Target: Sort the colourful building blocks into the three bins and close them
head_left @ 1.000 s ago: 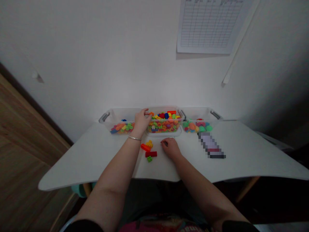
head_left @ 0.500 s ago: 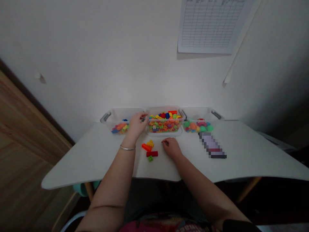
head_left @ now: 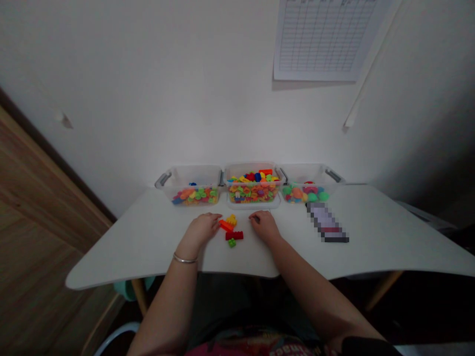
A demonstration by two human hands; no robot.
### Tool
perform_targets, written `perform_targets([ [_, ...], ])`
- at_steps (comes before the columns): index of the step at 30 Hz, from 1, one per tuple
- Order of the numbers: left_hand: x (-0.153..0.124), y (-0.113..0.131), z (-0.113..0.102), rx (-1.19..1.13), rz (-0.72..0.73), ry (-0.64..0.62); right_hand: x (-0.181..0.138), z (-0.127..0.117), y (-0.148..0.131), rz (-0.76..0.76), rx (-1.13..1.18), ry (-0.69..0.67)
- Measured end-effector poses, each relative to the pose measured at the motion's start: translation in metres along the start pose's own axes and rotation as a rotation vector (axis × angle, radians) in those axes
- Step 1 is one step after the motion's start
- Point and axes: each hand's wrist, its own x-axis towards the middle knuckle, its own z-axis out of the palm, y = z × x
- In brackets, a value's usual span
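Note:
My left hand [head_left: 202, 228] is low over the white table, its fingertips beside an orange toy brick [head_left: 225, 226]. The fingers are partly stretched and apart, and nothing shows between them. Against the orange brick lies a yellow toy brick [head_left: 231, 220]. Nearer to me are a long red toy brick [head_left: 234, 236] and a small green toy brick [head_left: 232, 243]. My right hand [head_left: 265, 226] rests on the table to the right of the bricks. Its fingers are loosely curled with a gap between thumb and forefinger, and I see nothing in it.
Three clear plastic boxes line the wall: a left box [head_left: 202, 173], a fuller middle box [head_left: 279, 181] and a right box [head_left: 315, 170], all holding colourful toy pieces. A pixelated phone [head_left: 326, 222] lies at the right on the table [head_left: 378, 237]. A printed sheet [head_left: 317, 44] hangs above.
My left hand has moved from between the left and middle boxes down and towards me, to beside the orange brick. My right hand and the bricks stay in place.

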Motion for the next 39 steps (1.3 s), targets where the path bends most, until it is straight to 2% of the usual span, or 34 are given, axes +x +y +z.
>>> perform_targets([
  [8,-0.001,-0.004,0.005,-0.097,0.026,0.036,0.001,0.001,0.001,0.001,-0.025,-0.011],
  [14,0.002,-0.002,0.008,-0.157,0.039,0.066,-0.003,-0.003,-0.005,0.048,-0.136,0.028],
  [22,0.000,-0.005,0.004,-0.224,-0.016,0.046,-0.006,-0.002,-0.006,0.065,-0.248,0.030],
  [28,-0.004,-0.011,-0.003,-0.497,-0.083,0.079,-0.011,0.004,-0.006,0.025,-0.300,-0.036],
  [31,0.001,-0.002,-0.013,-0.648,-0.079,0.219,-0.014,0.004,-0.005,0.019,-0.308,-0.058],
  [36,0.032,0.022,-0.031,-0.848,-0.115,0.646,-0.014,0.000,-0.006,0.021,-0.297,-0.074],
  [39,0.059,0.034,-0.044,-0.737,-0.179,0.783,-0.014,-0.001,-0.006,0.018,-0.298,-0.075],
])
